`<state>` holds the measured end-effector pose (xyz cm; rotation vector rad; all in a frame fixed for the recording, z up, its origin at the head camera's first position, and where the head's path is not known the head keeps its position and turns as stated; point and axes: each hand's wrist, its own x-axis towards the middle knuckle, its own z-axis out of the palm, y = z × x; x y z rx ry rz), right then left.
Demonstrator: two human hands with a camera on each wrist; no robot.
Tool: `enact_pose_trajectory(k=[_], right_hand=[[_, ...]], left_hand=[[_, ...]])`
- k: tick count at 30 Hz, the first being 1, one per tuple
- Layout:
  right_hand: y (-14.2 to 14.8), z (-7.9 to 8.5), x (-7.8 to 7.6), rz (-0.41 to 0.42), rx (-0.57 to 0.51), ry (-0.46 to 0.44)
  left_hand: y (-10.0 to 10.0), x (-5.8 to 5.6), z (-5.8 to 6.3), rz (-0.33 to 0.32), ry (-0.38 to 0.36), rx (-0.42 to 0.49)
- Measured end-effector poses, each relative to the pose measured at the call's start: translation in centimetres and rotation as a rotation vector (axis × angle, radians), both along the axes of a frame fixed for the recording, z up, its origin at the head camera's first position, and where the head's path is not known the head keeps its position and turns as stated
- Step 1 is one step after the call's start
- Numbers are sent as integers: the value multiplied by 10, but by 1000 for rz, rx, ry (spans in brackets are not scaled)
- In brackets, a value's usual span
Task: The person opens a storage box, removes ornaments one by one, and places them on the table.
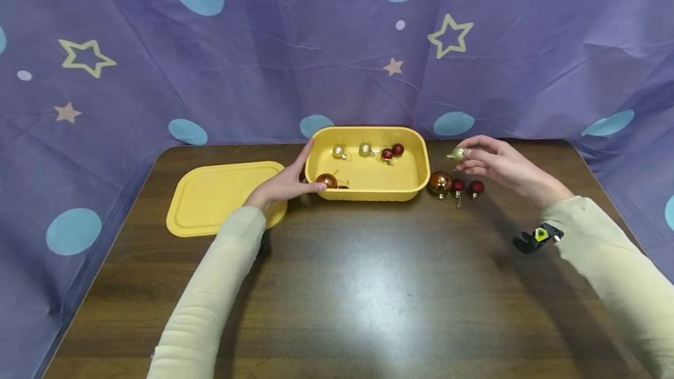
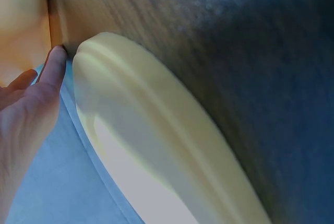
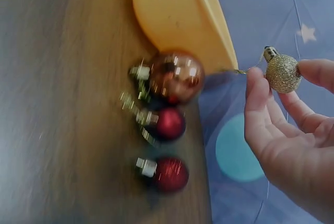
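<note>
My left hand rests against the left end of a yellow plastic container, thumb along the front rim and fingers fairly straight on the side. Between thumb and fingertips, my right hand pinches a small gold glitter Christmas bauble, held above the table right of the container. Below it lie a large copper bauble and two small red baubles, one close to the copper one and another farther right. Inside the container are two light gold baubles, two red ones and a copper one.
A yellow lid lies flat to the left of the container, partly under my left forearm. The dark wooden table meets a purple curtain with stars and dots behind the container. A black strap device hangs at my right wrist.
</note>
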<state>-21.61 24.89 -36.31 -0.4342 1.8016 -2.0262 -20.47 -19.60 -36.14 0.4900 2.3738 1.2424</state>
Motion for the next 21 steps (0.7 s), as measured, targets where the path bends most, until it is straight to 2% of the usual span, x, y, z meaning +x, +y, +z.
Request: enact_pose_trajectory(k=[4, 11, 18, 21], right_hand=[[17, -6, 5, -39, 107, 37], [49, -14, 17, -70, 385, 155], [69, -24, 22, -74, 616, 175], [70, -31, 21, -78, 656, 153]], left_hand=[[-1, 0, 0, 2, -16, -7], [-1, 0, 3, -7, -32, -16], [0, 0, 2, -5, -30, -19], [0, 0, 1, -5, -20, -25]])
